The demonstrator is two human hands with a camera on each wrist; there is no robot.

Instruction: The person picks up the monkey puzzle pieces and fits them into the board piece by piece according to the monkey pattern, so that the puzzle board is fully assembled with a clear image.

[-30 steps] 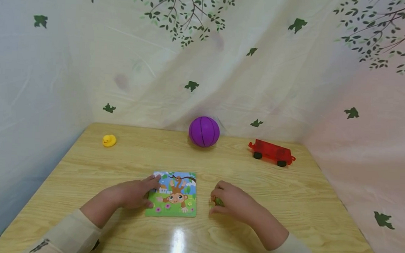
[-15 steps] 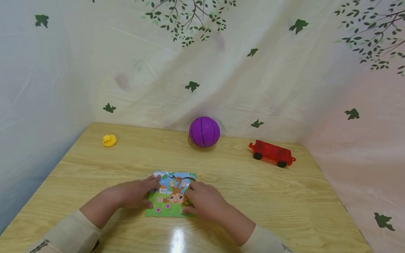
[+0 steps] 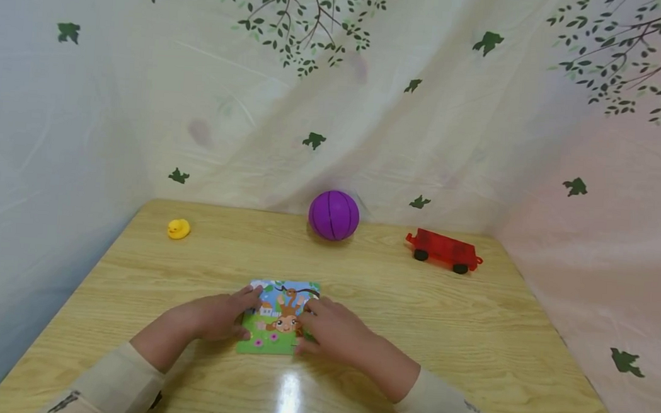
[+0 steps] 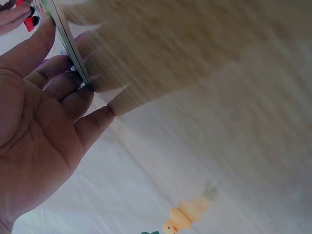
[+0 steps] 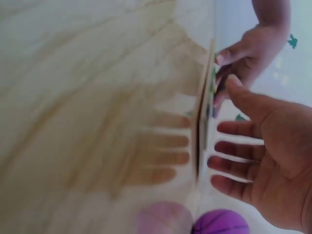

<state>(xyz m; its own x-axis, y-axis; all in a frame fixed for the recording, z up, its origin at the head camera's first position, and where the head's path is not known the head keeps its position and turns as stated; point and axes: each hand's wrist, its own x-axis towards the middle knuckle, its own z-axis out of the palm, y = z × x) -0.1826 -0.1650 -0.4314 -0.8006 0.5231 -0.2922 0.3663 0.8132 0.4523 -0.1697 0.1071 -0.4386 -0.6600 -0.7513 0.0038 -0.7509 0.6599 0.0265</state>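
Observation:
A square monkey picture puzzle (image 3: 268,345) lies flat on the wooden table (image 3: 184,374), in front of me. My left hand (image 3: 216,316) rests at its left edge, fingers spread, thumb on the lower corner. Over the right side is my right hand (image 3: 337,330), hiding that part of the picture. In the right wrist view the fingers of my right hand (image 5: 282,156) are straight, their tips at the puzzle's surface, and the thumb stands apart. A thin layer (image 5: 206,129) there sits slightly raised off the board; whether it is one loose piece I cannot tell.
A purple ball (image 3: 334,215) stands at the table's back edge. To its right is a red toy wagon (image 3: 444,250) with black wheels, and a yellow rubber duck (image 3: 178,229) sits at the back left. A printed cloth (image 3: 243,144) hangs around the table.
My right hand has moved left with a small green-brown puzzle piece onto the puzzle's right side, then shifted only slightly. The left hand has kept its place.

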